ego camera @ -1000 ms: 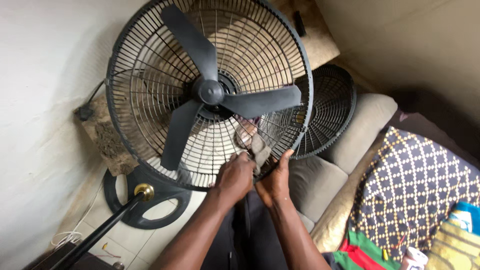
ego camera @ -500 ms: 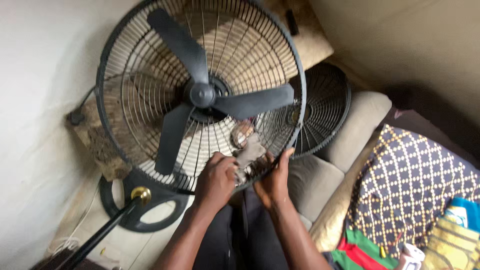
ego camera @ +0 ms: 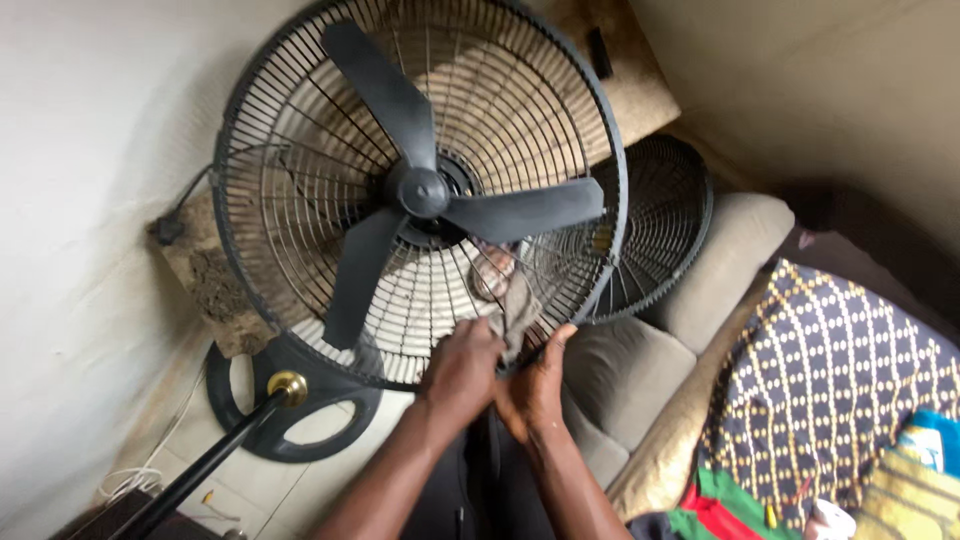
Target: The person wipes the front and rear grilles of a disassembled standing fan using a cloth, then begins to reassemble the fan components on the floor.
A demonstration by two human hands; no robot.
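Fingers of your left hand (ego camera: 462,362) now press the cloth (ego camera: 510,310) against the lower grille (ego camera: 300,250), a little further left than before; your right hand (ego camera: 535,385) curls on the rim. Wiping is advancing along the fan wires.

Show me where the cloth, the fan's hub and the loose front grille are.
cloth (ego camera: 515,305), head view, on its crumpled middle.
fan's hub (ego camera: 420,190), head view, on its round centre.
loose front grille (ego camera: 665,215), head view, on its wire spokes.
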